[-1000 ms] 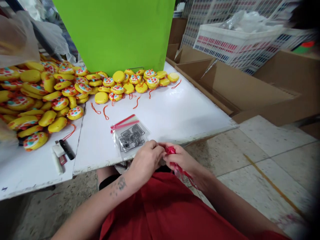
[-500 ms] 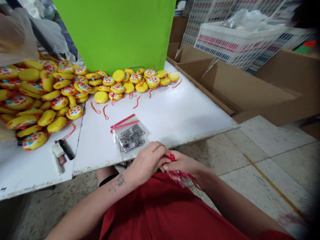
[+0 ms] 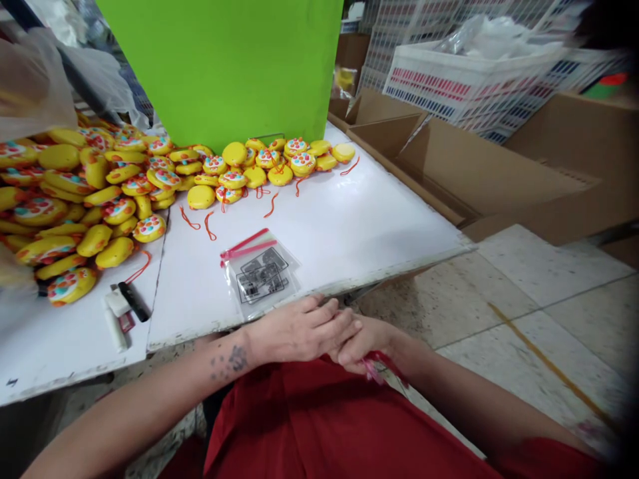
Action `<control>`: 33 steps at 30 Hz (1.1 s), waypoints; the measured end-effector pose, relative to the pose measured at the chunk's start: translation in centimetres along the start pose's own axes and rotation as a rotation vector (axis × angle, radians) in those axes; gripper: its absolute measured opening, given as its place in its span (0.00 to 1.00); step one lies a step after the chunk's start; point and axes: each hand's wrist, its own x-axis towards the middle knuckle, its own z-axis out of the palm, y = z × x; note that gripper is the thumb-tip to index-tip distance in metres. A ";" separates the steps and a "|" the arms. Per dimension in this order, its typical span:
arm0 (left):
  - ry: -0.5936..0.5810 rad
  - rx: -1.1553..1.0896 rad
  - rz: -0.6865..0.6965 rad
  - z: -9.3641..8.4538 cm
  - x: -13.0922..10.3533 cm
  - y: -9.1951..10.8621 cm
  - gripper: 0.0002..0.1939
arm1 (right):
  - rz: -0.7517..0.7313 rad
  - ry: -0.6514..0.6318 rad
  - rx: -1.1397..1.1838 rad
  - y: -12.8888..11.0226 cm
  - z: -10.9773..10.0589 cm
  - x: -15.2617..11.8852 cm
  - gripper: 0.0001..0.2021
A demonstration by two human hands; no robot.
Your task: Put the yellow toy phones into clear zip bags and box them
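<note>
My right hand is closed around a bundle of red strips with clear plastic, which look like zip bags; the ends stick out below my palm. My left hand lies across the fingers of my right, its own fingers curled, and whatever is between them is hidden. Both hands are just off the table's near edge, over my red apron. Close to my left hand, clear zip bags with red closures and black print lie flat on the white table.
Yellow round toys with orange cord loops are heaped at the left and along a green panel. A black marker-like stick and a white tube lie at left. Cardboard boxes and a white crate stand at right.
My hands have drawn slightly down toward my body. My left fingers have moved over my right hand, covering the red strips that showed between the hands before.
</note>
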 end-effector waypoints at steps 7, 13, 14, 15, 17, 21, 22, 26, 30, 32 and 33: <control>-0.018 0.041 0.055 -0.2 0.6 -0.1 0.13 | -0.109 0.055 0.403 0.9 0.9 0.5 0.18; -0.123 -0.068 -0.226 -0.1 1.1 0.3 0.12 | -0.068 0.229 0.143 -1.3 0.1 -0.4 0.18; -0.171 -0.102 -0.319 -0.1 1.2 0.3 0.11 | -0.047 0.317 0.068 -1.8 0.0 -0.7 0.17; -0.216 -0.145 -0.425 -0.2 1.3 0.2 0.11 | -0.035 0.416 -0.022 -2.3 -0.1 -0.9 0.16; -0.243 -0.299 -0.664 -0.1 1.5 0.1 0.09 | -0.066 0.611 -0.232 -3.1 0.0 -1.2 0.13; -0.058 -1.219 -1.082 0.7 2.3 0.4 0.13 | -0.318 0.951 -0.456 -3.8 1.0 -0.8 0.14; 0.004 -1.534 -1.145 1.1 2.6 0.7 0.15 | -0.383 1.033 -0.445 -3.8 1.3 -0.4 0.13; 0.218 -2.255 -1.260 2.8 3.8 1.7 0.18 | -0.494 1.205 -0.189 -3.5 2.0 1.4 0.10; 0.163 -2.171 -1.300 3.7 4.0 2.0 0.26 | -0.682 1.182 0.216 -4.0 1.1 2.4 0.15; 0.112 -2.043 -1.288 4.0 3.8 2.1 0.28 | -0.773 1.136 0.384 -4.6 0.2 2.1 0.19; 0.114 -1.981 -1.289 4.1 3.7 2.2 0.28 | -0.793 1.108 0.451 -4.9 -0.2 1.7 0.20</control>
